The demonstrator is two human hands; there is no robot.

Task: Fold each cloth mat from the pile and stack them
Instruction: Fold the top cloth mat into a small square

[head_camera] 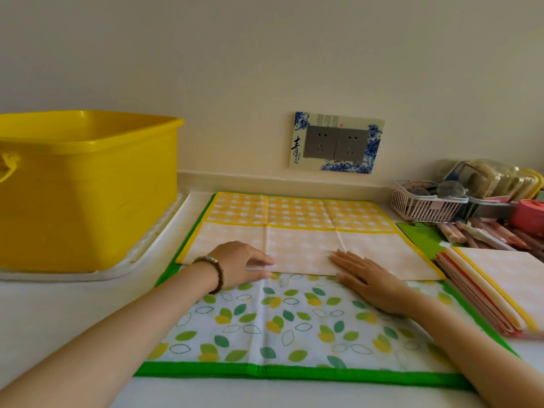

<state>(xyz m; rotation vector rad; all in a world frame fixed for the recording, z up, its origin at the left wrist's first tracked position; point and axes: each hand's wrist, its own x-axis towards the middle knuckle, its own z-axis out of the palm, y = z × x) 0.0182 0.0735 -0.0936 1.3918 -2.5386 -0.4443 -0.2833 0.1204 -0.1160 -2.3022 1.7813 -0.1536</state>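
Note:
A yellow checked mat (297, 212) lies on the counter with its near part folded over, so the pale underside (306, 248) faces up. It rests on a white mat with green and yellow leaves and a green border (294, 325). My left hand (238, 262) presses on the fold's near edge at the left, fingers slightly curled. Flat on the same edge further right lies my right hand (368, 278), fingers spread. A stack of folded mats (500, 293), yellow-edged on top with red-striped ones below, sits at the right.
A big yellow plastic tub (85, 187) stands on a white tray (159, 240) at the left. A pink basket (426, 203) with clutter, a red container (528, 216) and several stick-shaped items (482, 235) sit at the back right. A wall socket (335, 142) is behind.

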